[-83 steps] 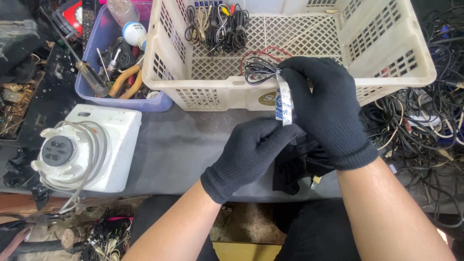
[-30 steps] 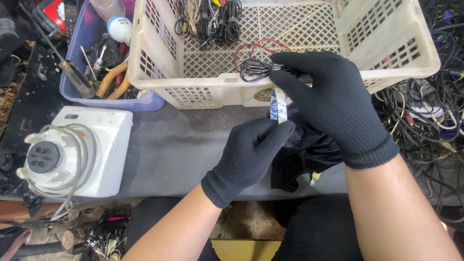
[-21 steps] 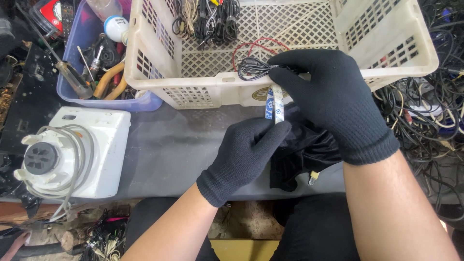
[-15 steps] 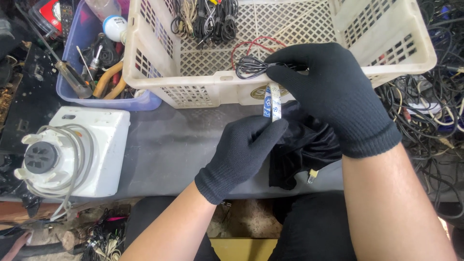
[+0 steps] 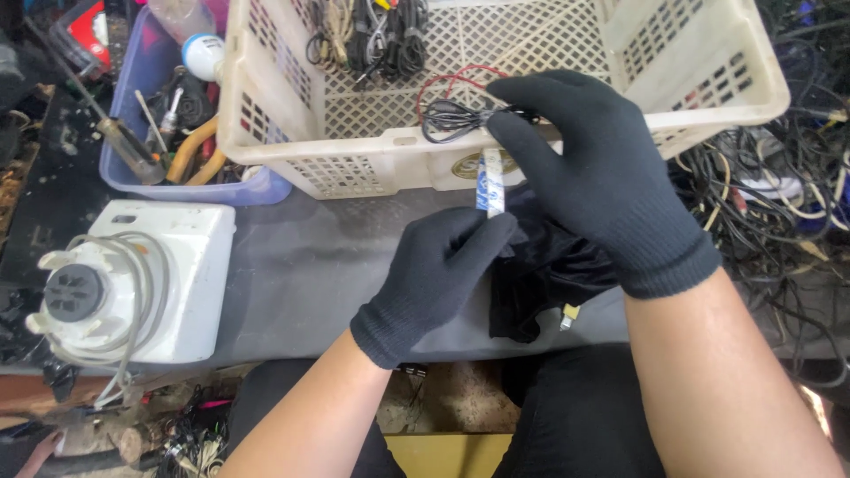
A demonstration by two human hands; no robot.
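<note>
Both my hands wear black gloves. My right hand (image 5: 602, 181) pinches a small coil of thin black cable (image 5: 450, 118) held over the front rim of a cream plastic basket (image 5: 372, 164). A blue-and-white strip of tape (image 5: 490, 181) hangs down from the coil. My left hand (image 5: 438, 270) grips the lower end of that tape strip between thumb and fingers. Under my hands lies a black cloth or bag (image 5: 540, 274) with a small yellow-tipped plug (image 5: 567, 312) sticking out.
The basket holds bundled cables (image 5: 372, 35) and a red wire (image 5: 456, 80). A blue tub (image 5: 146, 168) of tools stands at the left, a white appliance (image 5: 133, 283) with a grey cord in front of it. Tangled cables (image 5: 779, 204) pile up at the right.
The view has shifted slightly. My hands stay at the basket's front rim with the coil and tape; my left hand has edged a little lower and left along the tape.
</note>
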